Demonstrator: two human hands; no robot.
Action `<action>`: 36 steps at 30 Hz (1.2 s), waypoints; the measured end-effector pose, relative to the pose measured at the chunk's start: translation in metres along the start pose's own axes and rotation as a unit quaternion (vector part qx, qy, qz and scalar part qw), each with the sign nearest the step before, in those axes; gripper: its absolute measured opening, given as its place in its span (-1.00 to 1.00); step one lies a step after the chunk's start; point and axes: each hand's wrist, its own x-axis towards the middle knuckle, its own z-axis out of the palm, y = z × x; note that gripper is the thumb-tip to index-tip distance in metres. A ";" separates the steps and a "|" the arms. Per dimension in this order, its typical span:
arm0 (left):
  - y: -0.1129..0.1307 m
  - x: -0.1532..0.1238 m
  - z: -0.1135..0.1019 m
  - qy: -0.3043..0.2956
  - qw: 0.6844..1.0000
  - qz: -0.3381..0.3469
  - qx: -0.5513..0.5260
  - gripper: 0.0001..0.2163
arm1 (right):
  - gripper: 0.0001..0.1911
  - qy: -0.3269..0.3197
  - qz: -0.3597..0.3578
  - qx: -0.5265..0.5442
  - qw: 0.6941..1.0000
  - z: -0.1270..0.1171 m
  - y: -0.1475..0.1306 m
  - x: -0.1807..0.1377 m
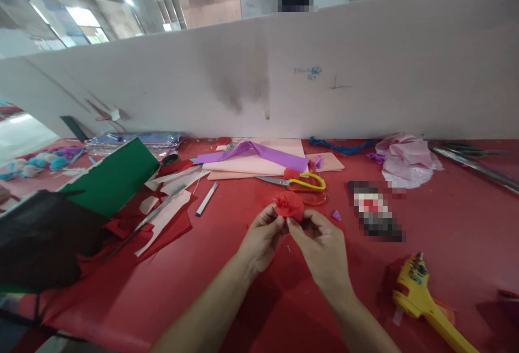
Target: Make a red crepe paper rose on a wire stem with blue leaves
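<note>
A red paper flower (289,205) with a ruffled centre is pinched between both hands above the red tabletop. My left hand (261,237) grips its left side with thumb and fingers closed. On the right edge, my right hand (324,245) pinches the petal, its thumb near the flower's lower front. Just beyond the flower lie scissors (310,181) with yellow and orange handles, blades pointing left. A small purple scrap (336,215) rests to the right of my right hand. The undersides of the fingers are hidden.
A yellow glue gun (421,293) lies at the front right. Purple and peach paper sheets (251,166) are stacked at the back, with a marker (207,199) nearer. A green board (115,180) and black bag (40,239) occupy the left. A white partition (162,88) stands behind.
</note>
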 end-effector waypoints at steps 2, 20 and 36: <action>-0.002 0.001 -0.001 0.002 1.000 0.020 0.018 -0.81 | -0.87 0.010 -0.004 -0.009 1.000 0.000 -0.001 -0.001; 0.007 0.002 -0.006 0.002 0.960 0.173 0.219 -0.90 | -0.93 0.019 -0.039 -0.023 0.999 -0.001 -0.003 -0.004; 0.008 0.000 -0.004 0.035 0.933 0.228 0.277 -0.91 | -0.93 0.021 -0.071 -0.010 0.997 0.002 0.002 -0.005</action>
